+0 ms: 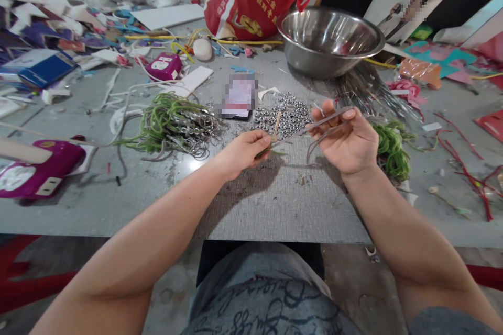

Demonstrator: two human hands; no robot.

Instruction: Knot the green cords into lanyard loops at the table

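A thin grey cord (296,135) is stretched between my two hands above the table. My left hand (247,153) pinches its one end between thumb and fingers; a bit of green shows just beside the fingertips. Higher up, my right hand (351,141) holds the cord between thumb and index finger, palm turned up, and a loose length hangs down below the fingers. Behind the hands lies a spread of shiny silver beads (288,110). To the left is a bundle of green cords (165,118) with metal pieces; more green cords (391,149) lie behind my right wrist.
A phone (238,95) lies behind the beads. Farther back stand a steel bowl (334,63) and a red bag (251,0). Purple power blocks (65,167) with a white cable are at the left. Scraps and a blue box (37,69) crowd the left; red cords (466,167) lie right.
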